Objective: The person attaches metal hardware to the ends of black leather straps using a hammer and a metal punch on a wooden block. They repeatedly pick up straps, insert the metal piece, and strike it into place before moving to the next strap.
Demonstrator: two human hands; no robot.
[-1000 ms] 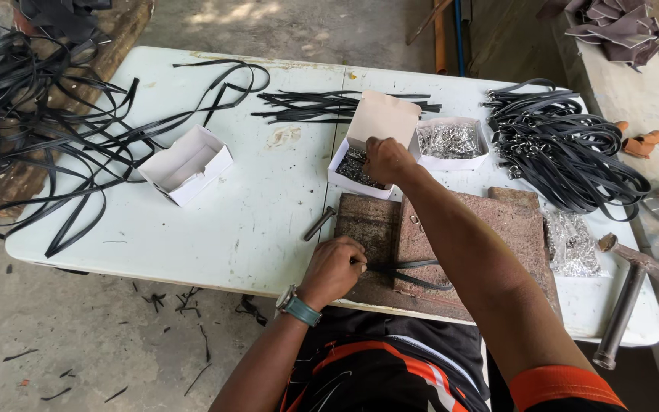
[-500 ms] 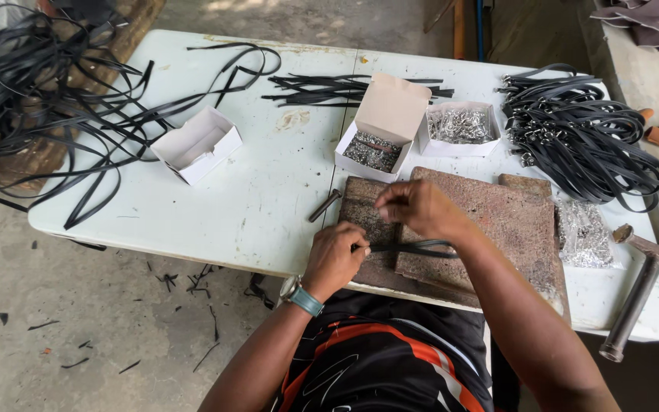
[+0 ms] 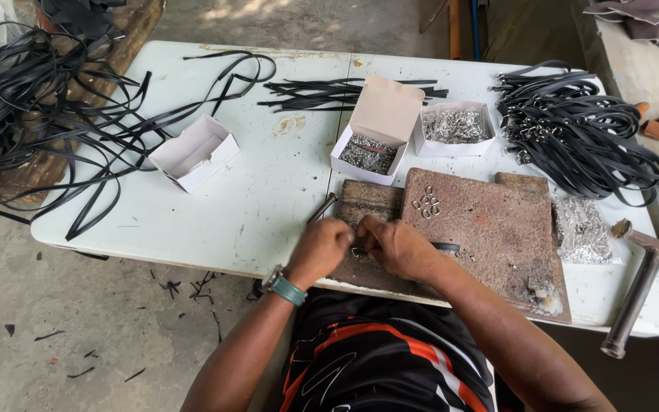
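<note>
Right hand (image 3: 400, 246) had come back from open box of metal fittings (image 3: 369, 152) to meet left hand (image 3: 322, 246) over small wooden block (image 3: 369, 200). Both hands sat together at table (image 3: 268, 191) edge, close to body, block beneath as firm work surface. Fingers of both curled tight, pinching small part with black strap end (image 3: 445, 246) between them; part itself too hidden to identify. Rings (image 3: 426, 204) lay ready on brown board (image 3: 490, 236); hammer (image 3: 638, 284) near right edge.
</note>
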